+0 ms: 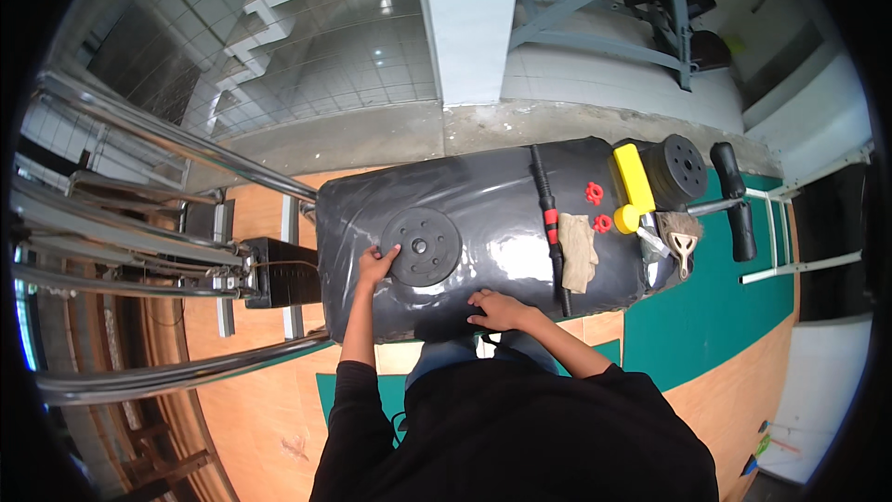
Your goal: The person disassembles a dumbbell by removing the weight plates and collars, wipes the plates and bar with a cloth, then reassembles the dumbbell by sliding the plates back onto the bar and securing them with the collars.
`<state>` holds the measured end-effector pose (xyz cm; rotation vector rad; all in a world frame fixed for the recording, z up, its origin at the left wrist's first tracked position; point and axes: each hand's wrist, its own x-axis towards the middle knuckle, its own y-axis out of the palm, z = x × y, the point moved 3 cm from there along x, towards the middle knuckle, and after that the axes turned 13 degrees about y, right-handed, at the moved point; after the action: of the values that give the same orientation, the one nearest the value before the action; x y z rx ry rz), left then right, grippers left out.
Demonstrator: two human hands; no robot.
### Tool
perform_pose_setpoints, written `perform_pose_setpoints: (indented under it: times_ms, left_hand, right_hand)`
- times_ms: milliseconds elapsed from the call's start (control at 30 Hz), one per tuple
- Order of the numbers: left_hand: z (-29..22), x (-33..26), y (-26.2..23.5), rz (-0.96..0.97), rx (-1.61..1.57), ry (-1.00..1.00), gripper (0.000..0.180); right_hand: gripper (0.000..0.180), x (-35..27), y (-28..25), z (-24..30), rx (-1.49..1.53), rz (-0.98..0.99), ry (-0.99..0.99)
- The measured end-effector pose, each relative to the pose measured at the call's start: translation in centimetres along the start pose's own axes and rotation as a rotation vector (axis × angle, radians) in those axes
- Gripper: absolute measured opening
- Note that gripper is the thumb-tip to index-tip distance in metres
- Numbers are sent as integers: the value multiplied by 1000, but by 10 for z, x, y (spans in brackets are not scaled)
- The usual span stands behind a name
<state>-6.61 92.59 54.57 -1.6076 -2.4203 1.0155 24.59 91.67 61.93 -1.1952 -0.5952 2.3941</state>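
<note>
A round dark grey weight plate (pixel 437 265) with several small holes lies flat on the bench (pixel 492 195), which is wrapped in shiny black plastic. My left hand (pixel 374 266) is at the plate's left edge, its thumb over the rim and its fingers along the side. Close to the bench's near edge, right of the plate, my right hand (pixel 499 310) has its fingers loosely bent and apart, holding nothing. Beyond it to the right lie a black bar with red bands (pixel 550 223), beige work gloves (pixel 578 256) and two red star-shaped collars (pixel 594 192).
On the bench's right end are a yellow tool (pixel 634 181), a paint brush (pixel 681 244) and stacked black plates (pixel 683 167). Padded rollers (pixel 734 181) stick out past that end. Chrome rails (pixel 177 135) of a weight machine flank the left end. A white pillar (pixel 469 28) stands behind.
</note>
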Motion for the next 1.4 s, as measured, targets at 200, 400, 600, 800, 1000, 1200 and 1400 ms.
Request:
perform_pose_setpoints:
  times_ms: [200, 400, 600, 800, 1000, 1200, 1400]
  left_hand:
    - [-53, -4, 29, 42, 352, -35, 99]
    - [-82, -18, 83, 89, 386, 139, 100]
    - [-113, -32, 117, 97, 411, 192, 96]
    - [-103, -43, 114, -34, 311, 184, 91]
    - [-79, -53, 118, -61, 242, 114, 87]
    - [-55, -78, 127, -107, 24, 158, 74]
    - [-25, -112, 129, -13, -487, 55, 53]
  right_hand:
    - [26, -63, -9, -37, 529, -432, 7]
    - [31, -139, -22, -141, 637, -1401, 398]
    - [72, -166, -86, -235, 306, -1630, 643]
    - [43, -163, -150, -276, 409, -1343, 357]
    - [47, -222, -182, -238, 550, -1490, 75]
    - [52, -233, -217, -169, 977, -1185, -213]
    - [41, -160, -177, -81, 878, -370, -127]
